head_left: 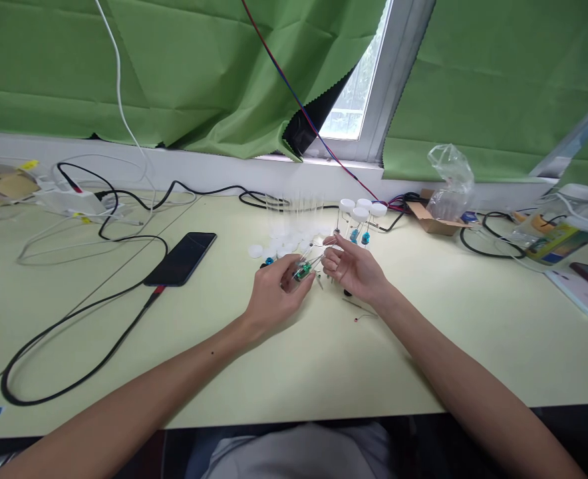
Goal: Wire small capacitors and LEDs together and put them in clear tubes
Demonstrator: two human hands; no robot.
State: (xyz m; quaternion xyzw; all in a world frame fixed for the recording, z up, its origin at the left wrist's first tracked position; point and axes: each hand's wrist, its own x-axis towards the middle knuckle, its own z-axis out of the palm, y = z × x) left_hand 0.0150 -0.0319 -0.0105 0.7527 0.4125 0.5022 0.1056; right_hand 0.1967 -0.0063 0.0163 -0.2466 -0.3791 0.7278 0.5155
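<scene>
My left hand (279, 291) is wrapped round a small clear tube (304, 267) with a green piece inside, its upper end tilted to the right. Close to that end, my right hand (351, 266) has its fingers curled in a pinch. What they grip is too small to make out. Behind my right hand stand several clear vials with white caps (360, 213), some with blue pieces inside. Several white round caps (255, 251) lie behind my left hand, near a group of upright clear tubes (294, 209). A thin rod (358, 306) lies below my right wrist.
On the left, a black phone (181, 259) is plugged into a looping black cable (74, 401). A white power strip (72, 201) sits farther back. To the right are a cardboard box (436, 223) with a clear plastic bag, a bottle (538, 223) and another phone (581, 293).
</scene>
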